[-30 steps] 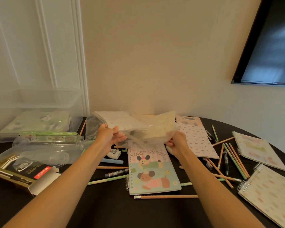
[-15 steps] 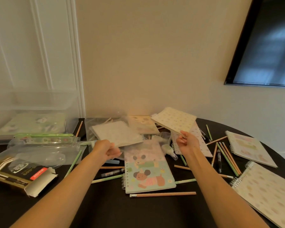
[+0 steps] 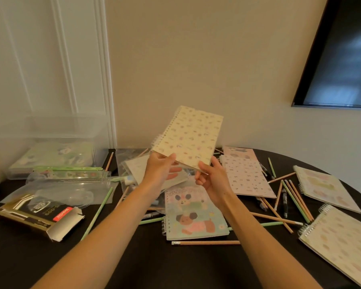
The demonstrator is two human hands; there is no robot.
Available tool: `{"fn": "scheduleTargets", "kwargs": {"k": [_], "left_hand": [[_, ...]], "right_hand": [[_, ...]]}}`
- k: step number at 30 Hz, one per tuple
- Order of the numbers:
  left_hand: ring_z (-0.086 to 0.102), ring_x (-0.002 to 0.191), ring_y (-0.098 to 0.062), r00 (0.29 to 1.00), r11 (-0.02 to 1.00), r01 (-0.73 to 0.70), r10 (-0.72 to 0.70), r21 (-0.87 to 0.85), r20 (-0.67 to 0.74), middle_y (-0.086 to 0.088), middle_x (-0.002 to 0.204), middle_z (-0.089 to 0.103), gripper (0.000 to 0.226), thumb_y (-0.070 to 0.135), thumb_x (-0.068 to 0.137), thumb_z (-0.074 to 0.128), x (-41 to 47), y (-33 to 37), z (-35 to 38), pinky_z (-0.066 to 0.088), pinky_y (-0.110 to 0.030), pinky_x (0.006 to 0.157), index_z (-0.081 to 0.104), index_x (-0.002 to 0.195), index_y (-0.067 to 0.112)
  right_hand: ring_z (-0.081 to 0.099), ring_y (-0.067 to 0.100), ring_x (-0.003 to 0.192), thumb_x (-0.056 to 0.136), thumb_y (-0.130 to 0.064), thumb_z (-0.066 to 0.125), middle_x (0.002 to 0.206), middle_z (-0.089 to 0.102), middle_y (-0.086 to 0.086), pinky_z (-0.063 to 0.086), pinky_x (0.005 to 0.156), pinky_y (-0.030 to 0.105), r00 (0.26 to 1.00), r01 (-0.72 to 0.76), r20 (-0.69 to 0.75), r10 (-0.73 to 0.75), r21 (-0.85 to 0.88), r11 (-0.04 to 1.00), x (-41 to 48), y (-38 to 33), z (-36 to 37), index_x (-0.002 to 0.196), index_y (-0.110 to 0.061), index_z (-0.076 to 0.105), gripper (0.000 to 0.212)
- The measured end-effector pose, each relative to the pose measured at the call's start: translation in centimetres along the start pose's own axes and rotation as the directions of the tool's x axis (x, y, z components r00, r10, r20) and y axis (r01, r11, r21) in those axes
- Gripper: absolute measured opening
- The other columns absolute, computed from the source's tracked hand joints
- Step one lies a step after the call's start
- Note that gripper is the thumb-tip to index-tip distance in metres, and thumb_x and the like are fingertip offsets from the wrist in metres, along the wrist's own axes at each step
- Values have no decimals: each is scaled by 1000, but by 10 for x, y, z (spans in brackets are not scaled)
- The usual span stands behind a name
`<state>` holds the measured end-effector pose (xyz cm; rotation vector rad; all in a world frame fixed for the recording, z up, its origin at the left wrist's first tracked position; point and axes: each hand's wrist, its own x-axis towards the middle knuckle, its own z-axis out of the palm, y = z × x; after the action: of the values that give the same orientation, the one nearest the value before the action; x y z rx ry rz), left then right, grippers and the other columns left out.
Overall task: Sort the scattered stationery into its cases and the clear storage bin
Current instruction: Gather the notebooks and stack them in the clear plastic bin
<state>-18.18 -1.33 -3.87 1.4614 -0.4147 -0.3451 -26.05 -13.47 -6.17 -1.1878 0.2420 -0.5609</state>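
Because the yellow spiral notebook (image 3: pixel 191 140) seems bound for the clear storage bin (image 3: pixel 48 140) at far left, the left hand (image 3: pixel 161 166) and right hand (image 3: pixel 212 176) pinch its near edge, lifting it upright above the table's (image 3: pixel 133 265) middle.

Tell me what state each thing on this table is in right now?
Yellow spiral notebook: lifted, tilted, held at its lower edge.
Left hand: grips the notebook.
Right hand: pinches the notebook.
Clear storage bin: lidless, a green item inside.
Cardboard box: flap open, lying flat.
Cartoon notebook: closed, flat.
Pencils: scattered loose.
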Motion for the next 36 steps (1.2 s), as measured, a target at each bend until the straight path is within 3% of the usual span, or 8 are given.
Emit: {"fn": "scheduleTargets", "kwargs": {"k": [4,7,13,19,23,28,32,36], "left_hand": [[62,100,-30,976,970,-130,88,-205,-201,-10,111,59,19,10,94,48,6,-7,-7,52,-47,88,45,112,15],[61,88,-23,960,966,-187,141,-180,-243,-5,101,60,16,7,96,42,8,-1,-18,54,-41,78,48,109,14],[55,78,-21,932,988,-153,140,-13,-335,-2,86,58,23,11,95,36,15,2,-44,51,-42,74,56,106,10],[59,77,-20,965,990,-68,97,123,-244,-3,89,62,23,17,98,35,24,13,-49,51,-39,73,58,96,18],[59,81,-21,981,981,-77,106,177,-161,-6,89,63,23,13,98,38,27,20,-48,51,-37,73,62,101,13],[54,113,-23,988,938,-129,150,321,-42,-6,113,61,31,6,97,41,28,6,-56,44,-33,89,55,124,6],[29,135,-25,957,637,-172,-71,752,280,-6,148,33,65,18,89,56,25,-16,-53,32,-33,103,26,146,17],[-14,143,-29,883,77,-373,-276,925,379,0,157,0,78,42,91,51,21,-38,-40,-4,-49,115,1,149,24]], "right_hand": [[62,16,71,92,-4,50,87,71,2,55,68,27,995,96,45,-88,-242,965,-7,-10,1,116,-26,56,33],[64,18,94,96,-12,47,105,69,5,52,87,35,997,73,-1,-73,26,997,-2,-21,-6,122,-26,51,30],[61,29,104,94,-12,50,113,64,17,53,77,39,971,58,-235,-47,41,997,3,-39,-33,116,-1,60,27],[68,24,91,98,-48,31,103,70,10,57,66,34,998,-47,-47,42,-118,992,-16,-46,-24,110,-14,62,47],[68,21,87,98,-21,46,99,68,4,59,65,35,996,-72,-79,50,-308,948,-20,-43,-26,108,-19,54,14],[62,19,75,97,-7,44,97,63,6,44,35,20,969,-72,-243,56,-58,996,-19,-46,-44,114,-12,49,19],[65,12,55,94,-6,50,88,62,8,43,33,15,934,-168,-302,190,98,981,-18,-52,-61,110,-8,51,16],[65,19,75,87,-4,58,83,70,10,50,49,18,903,-332,-276,330,40,942,-26,-52,-77,96,-8,55,10]]}}
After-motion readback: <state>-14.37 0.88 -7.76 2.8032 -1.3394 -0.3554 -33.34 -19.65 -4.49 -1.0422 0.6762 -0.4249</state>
